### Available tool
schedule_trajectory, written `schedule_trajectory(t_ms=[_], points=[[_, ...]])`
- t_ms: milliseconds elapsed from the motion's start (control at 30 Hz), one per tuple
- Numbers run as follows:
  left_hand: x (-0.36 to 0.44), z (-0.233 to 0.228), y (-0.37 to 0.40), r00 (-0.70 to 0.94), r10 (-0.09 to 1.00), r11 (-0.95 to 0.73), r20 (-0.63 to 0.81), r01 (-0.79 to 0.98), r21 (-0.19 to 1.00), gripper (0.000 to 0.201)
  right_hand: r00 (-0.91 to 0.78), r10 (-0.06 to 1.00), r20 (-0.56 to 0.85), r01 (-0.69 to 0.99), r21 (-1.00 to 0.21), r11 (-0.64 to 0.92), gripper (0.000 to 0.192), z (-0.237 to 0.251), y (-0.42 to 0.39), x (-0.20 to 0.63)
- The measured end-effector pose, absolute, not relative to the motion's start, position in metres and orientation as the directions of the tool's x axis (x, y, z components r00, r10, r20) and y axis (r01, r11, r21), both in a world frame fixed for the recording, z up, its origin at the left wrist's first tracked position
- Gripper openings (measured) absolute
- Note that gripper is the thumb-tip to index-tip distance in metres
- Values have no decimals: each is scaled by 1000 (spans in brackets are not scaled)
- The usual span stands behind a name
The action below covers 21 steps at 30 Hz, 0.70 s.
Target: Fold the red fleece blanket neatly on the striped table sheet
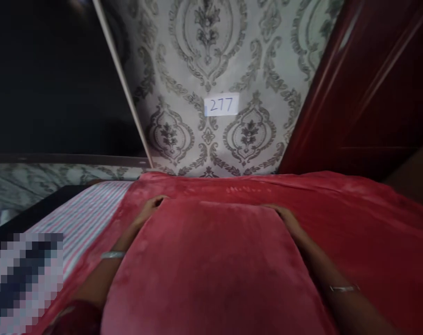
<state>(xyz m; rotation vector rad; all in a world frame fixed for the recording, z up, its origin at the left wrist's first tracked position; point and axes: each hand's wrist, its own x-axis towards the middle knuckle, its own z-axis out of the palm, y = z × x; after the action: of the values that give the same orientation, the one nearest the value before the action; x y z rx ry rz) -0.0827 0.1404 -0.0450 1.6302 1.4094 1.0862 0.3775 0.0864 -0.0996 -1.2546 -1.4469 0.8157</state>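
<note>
Both hands, left hand (pixel 149 208) and right hand (pixel 287 217), grip the red pillow (pixel 211 265) by its far corners.

The red pillow (pixel 211 260) fills the middle of the bed (pixel 354 218). Free room stays along the striped sheet (pixel 82 214) at the left edge; the wall (pixel 211 56) closes the far edge.
</note>
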Motion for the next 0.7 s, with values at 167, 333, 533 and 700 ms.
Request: schedule_trajectory(t_ms=[167,333,533,700], points=[[-97,-62,147,-63,975,-175,214,381,908,33,196,945,261,410,-898,163,29,-120,86,392],[-99,-64,146,-56,975,-184,215,337,923,41,192,941,278,367,-910,193,30,-123,83,392],[-99,-61,145,-60,981,-160,183,279,947,49,237,940,245,254,-950,183,29,-113,83,387],[-98,-55,143,3,996,-90,92,245,965,50,183,967,178,163,-975,149,26,-105,79,381]])
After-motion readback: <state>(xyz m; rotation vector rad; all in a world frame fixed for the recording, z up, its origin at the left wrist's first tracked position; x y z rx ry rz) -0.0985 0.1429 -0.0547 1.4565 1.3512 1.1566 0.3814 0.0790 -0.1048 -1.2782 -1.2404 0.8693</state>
